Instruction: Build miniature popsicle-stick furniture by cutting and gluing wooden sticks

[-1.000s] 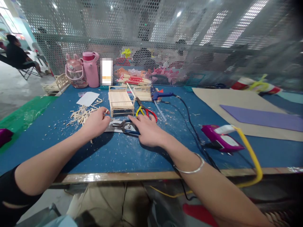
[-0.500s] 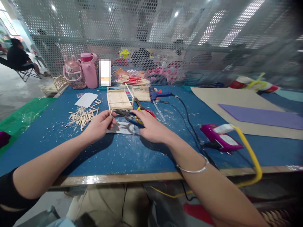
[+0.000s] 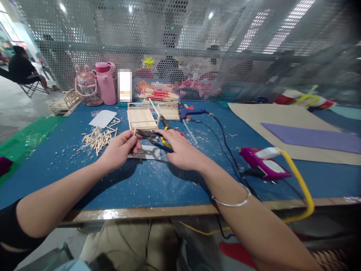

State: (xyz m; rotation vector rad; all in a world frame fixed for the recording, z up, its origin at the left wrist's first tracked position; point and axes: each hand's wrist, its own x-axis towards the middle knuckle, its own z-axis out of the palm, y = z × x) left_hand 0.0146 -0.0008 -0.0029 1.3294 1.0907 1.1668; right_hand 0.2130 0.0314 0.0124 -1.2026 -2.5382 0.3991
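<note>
Between its thumb and fingers my left hand [image 3: 121, 149] pinches a short wooden stick [image 3: 135, 131]. My right hand [image 3: 182, 150] is wrapped round the blue handles of a pair of pliers [image 3: 159, 143]. The dark jaws reach left to the stick; whether they press on it I cannot tell. Below the pliers lies a pale sheet [image 3: 148, 152]. Just behind is a small stick-built frame [image 3: 142, 118] with a slatted base. Another tool with yellow and red handles [image 3: 166, 140] sits partly hidden behind my right hand. Cut stick pieces [image 3: 99, 139] are heaped left of my left hand.
A blue glue gun [image 3: 194, 111] rests behind, its cord running right. To the right are a purple-and-white device [image 3: 263, 163] with a yellow cable and a purple sheet [image 3: 310, 137] on brown paper. Pink bottles [image 3: 106, 84] stand at the back beside a perforated metal screen [image 3: 197, 45].
My left hand has shifted very slightly right, and the stick it holds stands a little higher by the plier jaws. My right hand keeps its hold on the pliers.
</note>
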